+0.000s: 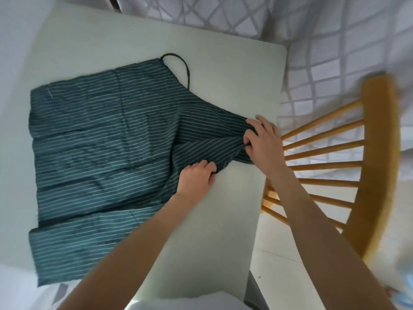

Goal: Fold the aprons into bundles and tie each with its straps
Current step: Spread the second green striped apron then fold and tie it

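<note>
Both hands, left (197, 180) and right (260, 142), gripping the bunched striped apron (100, 139) on the white table (223, 74).

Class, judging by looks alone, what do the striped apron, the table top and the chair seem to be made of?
Striped apron: woven cloth, probably cotton or linen; it creases and drapes softly.
Table top: smooth, matte, pale surface, perhaps laminate or painted board.
Chair: wood, honey-coloured with a slight sheen; turned spindles suggest varnish.

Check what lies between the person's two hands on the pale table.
In the head view, only a folded stretch of the dark green white-striped cloth apron lies between the left hand and the right hand; both grip its bunched narrow end.
</note>
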Tool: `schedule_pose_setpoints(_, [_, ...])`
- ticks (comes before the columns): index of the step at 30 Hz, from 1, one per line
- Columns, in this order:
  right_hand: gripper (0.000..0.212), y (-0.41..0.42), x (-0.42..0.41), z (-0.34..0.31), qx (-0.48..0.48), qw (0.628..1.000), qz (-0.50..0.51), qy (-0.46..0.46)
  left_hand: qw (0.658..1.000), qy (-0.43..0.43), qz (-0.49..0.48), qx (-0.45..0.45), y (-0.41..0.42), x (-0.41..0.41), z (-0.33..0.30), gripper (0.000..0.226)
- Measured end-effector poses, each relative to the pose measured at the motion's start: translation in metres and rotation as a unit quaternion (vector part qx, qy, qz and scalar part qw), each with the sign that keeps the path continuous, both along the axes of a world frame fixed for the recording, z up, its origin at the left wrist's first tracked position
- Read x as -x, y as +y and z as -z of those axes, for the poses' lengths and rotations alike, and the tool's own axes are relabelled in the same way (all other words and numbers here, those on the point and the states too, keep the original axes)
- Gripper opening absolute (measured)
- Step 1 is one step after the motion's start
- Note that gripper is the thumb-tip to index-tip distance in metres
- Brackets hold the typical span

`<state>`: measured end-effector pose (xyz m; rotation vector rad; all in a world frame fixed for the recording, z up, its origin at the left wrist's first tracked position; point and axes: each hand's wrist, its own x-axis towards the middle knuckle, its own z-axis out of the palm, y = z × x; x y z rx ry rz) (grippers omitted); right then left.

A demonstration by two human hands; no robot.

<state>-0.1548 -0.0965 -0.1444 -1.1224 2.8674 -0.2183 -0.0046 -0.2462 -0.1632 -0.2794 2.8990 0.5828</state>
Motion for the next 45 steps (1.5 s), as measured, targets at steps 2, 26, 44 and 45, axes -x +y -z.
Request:
schedule_pose_setpoints(2, [0.009, 0.014, -0.008, -0.014, 0.040, 0.999, 0.001, 0.006, 0.997, 0.054, -0.023, -0.042, 0.003, -0.008, -0.007, 0.010])
schedule_pose_setpoints(26, [0.125, 0.061, -0.009, 0.030, -0.202, 0.958, -0.104, -0.176, 0.983, -0.147, -0.105, 0.029, 0.032, -0.067, 0.016, 0.092])
schedule_pose_setpoints(44, [0.030, 0.025, -0.128, -0.003, 0.123, 0.954, -0.215, -0.168, 0.969, 0.094, -0.228, -0.029, -0.005, -0.162, -0.012, 0.039])
schedule_pose_setpoints(45, [0.031, 0.015, -0.153, -0.002, 0.114, 0.947, -0.242, -0.177, 0.969, 0.080, -0.235, -0.019, -0.014, -0.188, -0.013, 0.041])
